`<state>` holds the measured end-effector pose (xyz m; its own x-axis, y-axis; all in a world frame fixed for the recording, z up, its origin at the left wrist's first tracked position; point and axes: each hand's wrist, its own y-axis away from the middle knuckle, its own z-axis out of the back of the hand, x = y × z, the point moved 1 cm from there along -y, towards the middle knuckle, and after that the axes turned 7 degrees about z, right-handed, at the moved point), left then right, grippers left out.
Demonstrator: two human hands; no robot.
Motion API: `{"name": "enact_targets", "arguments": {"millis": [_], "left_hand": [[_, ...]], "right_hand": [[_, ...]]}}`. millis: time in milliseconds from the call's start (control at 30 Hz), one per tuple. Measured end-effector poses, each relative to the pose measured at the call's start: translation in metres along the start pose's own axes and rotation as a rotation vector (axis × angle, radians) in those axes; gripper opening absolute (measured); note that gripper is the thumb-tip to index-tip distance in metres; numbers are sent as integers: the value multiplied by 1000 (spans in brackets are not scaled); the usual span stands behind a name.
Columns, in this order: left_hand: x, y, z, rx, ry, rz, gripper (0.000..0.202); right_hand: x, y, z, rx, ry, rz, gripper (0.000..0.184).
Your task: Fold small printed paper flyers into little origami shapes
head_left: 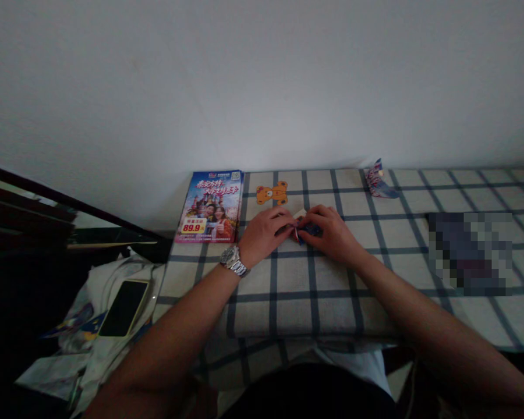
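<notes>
Both my hands meet near the middle of a checked tablecloth (288, 302). My left hand (264, 235), with a metal watch on the wrist, and my right hand (332, 233) pinch a small folded piece of printed paper (303, 228) between their fingertips. The paper shows blue, red and white and rests on or just above the cloth. Most of it is hidden by my fingers.
A colourful flyer (210, 206) lies at the table's back left, an orange bear-shaped cutout (272, 192) beside it. A folded paper figure (379, 181) stands by the wall. A blurred dark patch (471, 250) sits at right. A phone (123, 307) lies on clutter left of the table.
</notes>
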<state>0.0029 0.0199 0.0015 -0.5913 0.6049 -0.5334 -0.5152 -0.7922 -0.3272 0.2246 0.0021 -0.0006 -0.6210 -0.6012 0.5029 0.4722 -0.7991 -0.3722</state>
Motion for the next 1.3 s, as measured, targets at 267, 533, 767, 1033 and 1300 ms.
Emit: {"name": "enact_targets", "arguments": {"millis": [267, 533, 767, 1033, 1300], "left_hand": [[0, 0, -1, -12, 0, 7, 12], [-1, 0, 0, -11, 28, 28, 11], [-3, 0, 1, 20, 11, 38, 21], [-5, 1, 3, 35, -24, 37, 25], [-5, 2, 2, 31, -23, -2, 27]], "right_hand": [[1, -1, -1, -15, 18, 7, 12], [-1, 0, -2, -20, 34, 46, 9], [-5, 0, 7, -33, -82, 72, 9], [-3, 1, 15, -50, -130, -8, 7], [-8, 2, 12, -14, -141, 78, 14]]}}
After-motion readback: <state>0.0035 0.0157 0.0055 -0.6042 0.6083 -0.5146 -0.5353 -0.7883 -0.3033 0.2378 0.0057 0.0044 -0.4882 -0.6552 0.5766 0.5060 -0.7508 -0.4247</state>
